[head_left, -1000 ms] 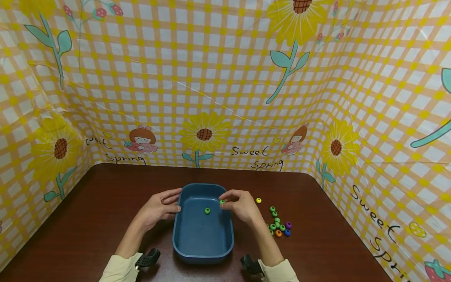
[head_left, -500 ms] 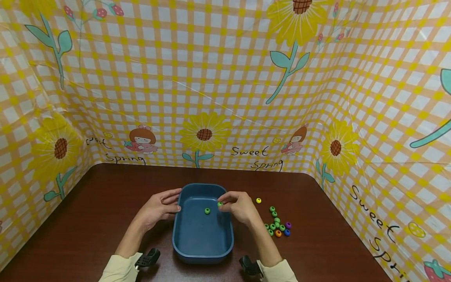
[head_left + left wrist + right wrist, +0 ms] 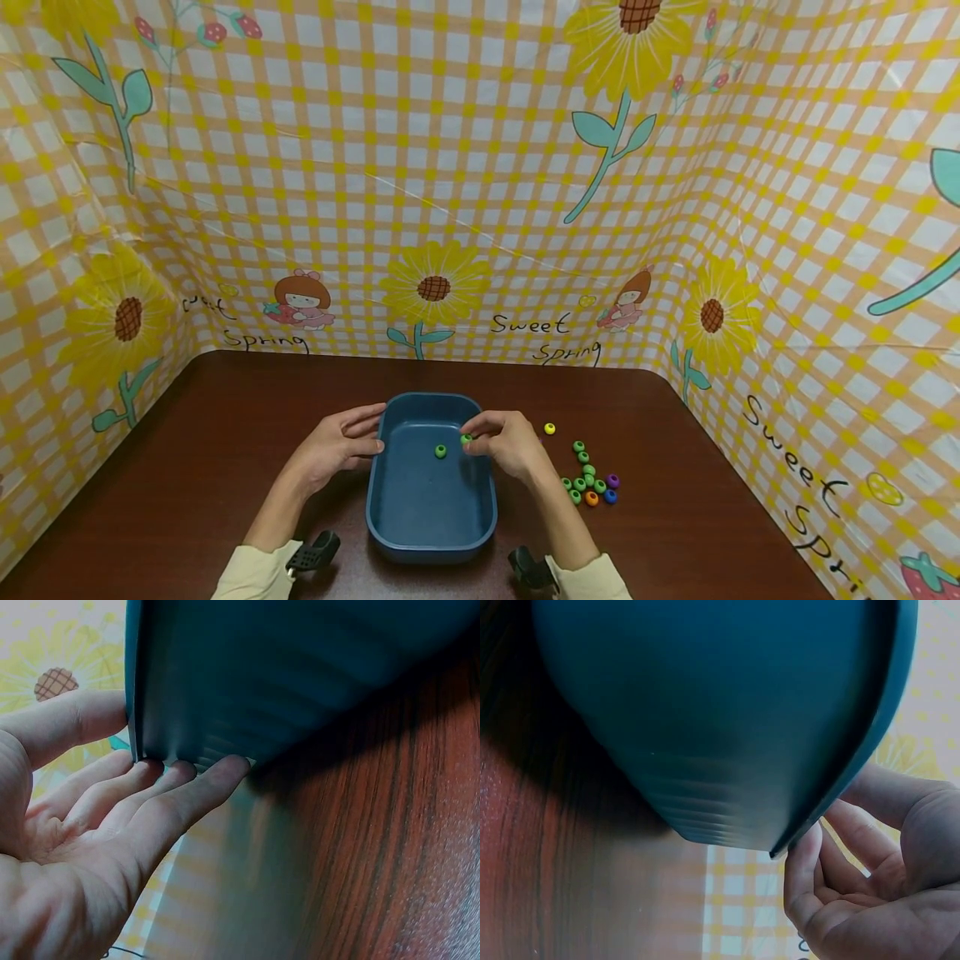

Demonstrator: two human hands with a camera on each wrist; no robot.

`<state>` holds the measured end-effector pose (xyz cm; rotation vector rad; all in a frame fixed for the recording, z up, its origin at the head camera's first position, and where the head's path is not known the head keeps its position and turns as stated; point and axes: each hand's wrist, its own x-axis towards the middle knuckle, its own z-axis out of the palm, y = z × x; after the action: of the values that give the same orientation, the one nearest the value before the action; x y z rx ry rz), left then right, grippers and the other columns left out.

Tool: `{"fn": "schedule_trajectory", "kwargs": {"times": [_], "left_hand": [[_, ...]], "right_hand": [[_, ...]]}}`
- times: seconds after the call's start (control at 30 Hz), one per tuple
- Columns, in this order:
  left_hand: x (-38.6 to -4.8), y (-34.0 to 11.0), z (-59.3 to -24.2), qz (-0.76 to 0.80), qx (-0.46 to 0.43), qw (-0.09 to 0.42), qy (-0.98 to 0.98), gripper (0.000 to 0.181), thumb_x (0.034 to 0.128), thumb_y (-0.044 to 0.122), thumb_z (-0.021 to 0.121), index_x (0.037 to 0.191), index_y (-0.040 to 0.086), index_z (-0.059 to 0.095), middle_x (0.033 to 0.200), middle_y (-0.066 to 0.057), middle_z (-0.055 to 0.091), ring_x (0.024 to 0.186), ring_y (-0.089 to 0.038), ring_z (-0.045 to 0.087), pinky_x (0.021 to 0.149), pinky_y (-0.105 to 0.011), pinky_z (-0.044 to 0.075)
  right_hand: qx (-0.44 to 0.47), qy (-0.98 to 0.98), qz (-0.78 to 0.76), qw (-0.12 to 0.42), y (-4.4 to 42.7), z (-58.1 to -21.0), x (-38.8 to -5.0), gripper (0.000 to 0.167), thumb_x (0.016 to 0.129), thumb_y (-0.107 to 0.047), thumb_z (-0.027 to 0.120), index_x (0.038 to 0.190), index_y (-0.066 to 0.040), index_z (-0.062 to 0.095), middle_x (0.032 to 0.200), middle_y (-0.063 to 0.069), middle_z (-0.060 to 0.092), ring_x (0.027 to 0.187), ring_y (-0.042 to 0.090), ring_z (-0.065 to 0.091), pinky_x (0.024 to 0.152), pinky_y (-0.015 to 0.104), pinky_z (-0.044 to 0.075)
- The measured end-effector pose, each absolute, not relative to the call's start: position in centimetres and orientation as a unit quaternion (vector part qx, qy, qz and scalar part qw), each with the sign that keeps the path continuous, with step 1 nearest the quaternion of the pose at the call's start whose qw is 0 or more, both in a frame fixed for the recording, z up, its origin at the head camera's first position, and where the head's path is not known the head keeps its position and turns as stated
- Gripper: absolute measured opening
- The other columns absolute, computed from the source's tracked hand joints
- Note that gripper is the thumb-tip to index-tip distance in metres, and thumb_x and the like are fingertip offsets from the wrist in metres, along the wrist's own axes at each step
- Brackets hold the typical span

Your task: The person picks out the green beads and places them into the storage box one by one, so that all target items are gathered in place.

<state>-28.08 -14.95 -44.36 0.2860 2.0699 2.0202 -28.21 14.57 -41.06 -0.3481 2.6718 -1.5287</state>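
A blue rectangular box (image 3: 431, 527) stands on the table in the head view. My left hand (image 3: 341, 442) lies along its left side, fingers nearly straight; in the left wrist view, fingertips (image 3: 229, 766) touch the outer wall and the thumb is at the rim. Over the right rim, my right hand (image 3: 512, 443) pinches a green bead (image 3: 467, 439) between thumb and index finger, above the inside of the box. Another green bead (image 3: 440, 452) lies on the box floor. The box wall (image 3: 705, 735) hides the pinched bead in the right wrist view.
Right of the box lie several loose green beads (image 3: 588, 471), with a purple bead (image 3: 612, 482), a blue bead (image 3: 611, 497) and an orange bead (image 3: 592, 499). A yellow bead (image 3: 550, 429) sits farther back. Checked cloth (image 3: 480, 183) walls in the dark wooden table (image 3: 705, 517).
My right hand has shifted slightly left, farther over the box, with the green bead in its pinch. The left hand has stayed at the box's side.
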Motion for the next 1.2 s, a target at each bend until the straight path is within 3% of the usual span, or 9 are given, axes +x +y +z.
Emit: {"fn": "schedule_trajectory", "kwargs": {"times": [0.83, 1.2], "left_hand": [[-27.9, -14.8, -44.2, 0.687, 0.08, 0.111, 0.714, 0.064, 0.0939, 0.001, 0.067, 0.153, 0.004, 0.043, 0.153, -0.023, 0.048, 0.139, -0.041, 0.05, 0.091, -0.045, 0.059], [-27.9, -14.8, -44.2, 0.681, 0.076, 0.11, 0.72, 0.064, 0.0938, 0.004, 0.069, 0.153, 0.005, 0.044, 0.152, -0.022, 0.049, 0.137, -0.041, 0.052, 0.092, -0.047, 0.059]], "right_hand": [[-0.109, 0.867, -0.486, 0.016, 14.4, -41.1, -28.3, 0.018, 0.082, -0.004, 0.081, 0.099, -0.009, 0.08, 0.094, 0.008, 0.072, 0.083, 0.015, 0.063, 0.071, 0.029, 0.054], [-0.089, 0.853, -0.514, 0.014, 15.3, -40.1, -28.1, 0.02, 0.085, -0.013, 0.082, 0.103, -0.008, 0.079, 0.089, 0.005, 0.07, 0.081, 0.016, 0.063, 0.075, 0.035, 0.056]]}}
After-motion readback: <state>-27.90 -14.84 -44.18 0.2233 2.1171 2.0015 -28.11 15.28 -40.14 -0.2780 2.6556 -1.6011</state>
